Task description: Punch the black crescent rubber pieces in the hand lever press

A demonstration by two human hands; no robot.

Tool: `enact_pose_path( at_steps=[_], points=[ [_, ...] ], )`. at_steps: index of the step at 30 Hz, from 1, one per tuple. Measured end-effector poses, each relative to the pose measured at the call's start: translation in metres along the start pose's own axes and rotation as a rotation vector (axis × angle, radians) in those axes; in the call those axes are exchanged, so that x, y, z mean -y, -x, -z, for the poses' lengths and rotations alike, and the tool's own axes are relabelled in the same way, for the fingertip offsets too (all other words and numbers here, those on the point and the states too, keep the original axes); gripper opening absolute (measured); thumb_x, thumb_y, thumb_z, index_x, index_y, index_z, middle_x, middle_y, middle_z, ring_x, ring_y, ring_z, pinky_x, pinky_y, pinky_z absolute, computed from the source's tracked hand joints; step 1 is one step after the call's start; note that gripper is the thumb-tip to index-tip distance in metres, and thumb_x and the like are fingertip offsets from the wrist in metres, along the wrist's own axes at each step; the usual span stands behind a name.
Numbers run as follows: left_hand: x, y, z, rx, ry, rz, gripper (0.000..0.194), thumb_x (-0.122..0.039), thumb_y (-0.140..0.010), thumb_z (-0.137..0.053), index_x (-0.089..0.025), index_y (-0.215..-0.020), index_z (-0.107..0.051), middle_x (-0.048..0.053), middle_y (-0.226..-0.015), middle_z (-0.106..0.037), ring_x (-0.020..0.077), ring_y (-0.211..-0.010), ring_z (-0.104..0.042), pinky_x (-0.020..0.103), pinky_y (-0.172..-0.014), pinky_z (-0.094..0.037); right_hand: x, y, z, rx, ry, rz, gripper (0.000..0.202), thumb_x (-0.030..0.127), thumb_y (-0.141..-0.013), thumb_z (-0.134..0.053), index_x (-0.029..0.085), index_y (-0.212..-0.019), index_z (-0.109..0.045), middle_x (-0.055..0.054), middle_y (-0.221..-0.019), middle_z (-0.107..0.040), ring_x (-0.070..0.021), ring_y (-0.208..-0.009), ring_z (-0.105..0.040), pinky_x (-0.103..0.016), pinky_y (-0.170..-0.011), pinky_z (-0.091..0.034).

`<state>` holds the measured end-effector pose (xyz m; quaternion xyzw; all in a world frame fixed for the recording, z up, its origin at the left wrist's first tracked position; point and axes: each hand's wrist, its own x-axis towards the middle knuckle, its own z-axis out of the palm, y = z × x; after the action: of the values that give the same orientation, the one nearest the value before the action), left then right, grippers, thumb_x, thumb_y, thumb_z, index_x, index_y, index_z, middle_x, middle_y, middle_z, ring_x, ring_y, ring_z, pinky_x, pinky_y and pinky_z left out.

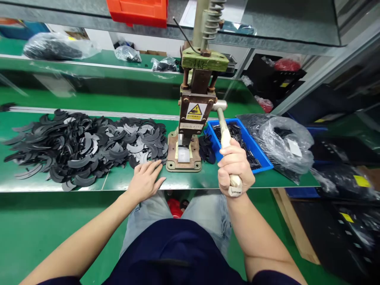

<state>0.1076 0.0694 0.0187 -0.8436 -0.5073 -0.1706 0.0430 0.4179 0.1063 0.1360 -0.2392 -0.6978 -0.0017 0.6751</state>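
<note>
My right hand (236, 166) is wrapped round the lever handle (225, 132) of a hand press (197, 107), below its pivot on the press's right side. The press stands on a bolted base (197, 160), with a pale block (183, 154) under its ram. Flat on the green table edge, with fingers stretched out, lies my left hand (145, 178). Its fingertips are beside a large heap of black curved plastic pieces (89, 146), left of the press. Whether a part sits under the ram is too small to tell.
Right of the base lie more dark pieces (207, 148) and a blue tray (261, 168) holding thin black parts. A clear plastic bag (292, 146) sits farther right. An orange bin (138, 12) rests on the shelf above. Bagged parts (56, 46) lie on the back bench.
</note>
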Motion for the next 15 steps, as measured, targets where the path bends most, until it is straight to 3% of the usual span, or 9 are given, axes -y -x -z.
enact_pose_path(
  at_steps=[4, 9, 15],
  points=[
    [0.003, 0.003, 0.002, -0.008, -0.006, 0.0, 0.048, -0.046, -0.107, -0.054, -0.02, -0.146, -0.066, 0.015, -0.16, -0.059, 0.0393, -0.139, -0.056, 0.057, -0.11, -0.035, -0.001, 0.0, -0.002, -0.021, 0.008, 0.004, 0.02, 0.031, -0.089, -0.07, 0.025, -0.073, -0.059, 0.006, -0.073, -0.067, -0.0197, -0.091, -0.074, -0.063, -0.112, -0.06],
    [0.024, -0.023, 0.005, 0.022, 0.007, -0.008, 0.042, -0.034, -0.11, -0.048, -0.018, -0.146, -0.064, 0.016, -0.146, -0.07, 0.0351, -0.13, -0.061, 0.054, -0.106, -0.039, -0.001, 0.001, -0.002, -0.017, 0.036, -0.013, 0.019, 0.035, -0.09, -0.069, 0.029, -0.075, -0.06, 0.006, -0.073, -0.067, -0.02, -0.091, -0.074, -0.062, -0.113, -0.06],
    [0.044, -0.044, -0.004, 0.034, 0.039, -0.071, 0.041, -0.036, -0.108, -0.049, -0.019, -0.139, -0.071, 0.019, -0.13, -0.074, 0.0363, -0.12, -0.064, 0.053, -0.098, -0.044, -0.003, 0.001, -0.001, -0.018, 0.045, -0.006, 0.019, 0.037, -0.09, -0.071, 0.03, -0.075, -0.061, 0.006, -0.072, -0.067, -0.0213, -0.09, -0.074, -0.064, -0.113, -0.06]
  ],
)
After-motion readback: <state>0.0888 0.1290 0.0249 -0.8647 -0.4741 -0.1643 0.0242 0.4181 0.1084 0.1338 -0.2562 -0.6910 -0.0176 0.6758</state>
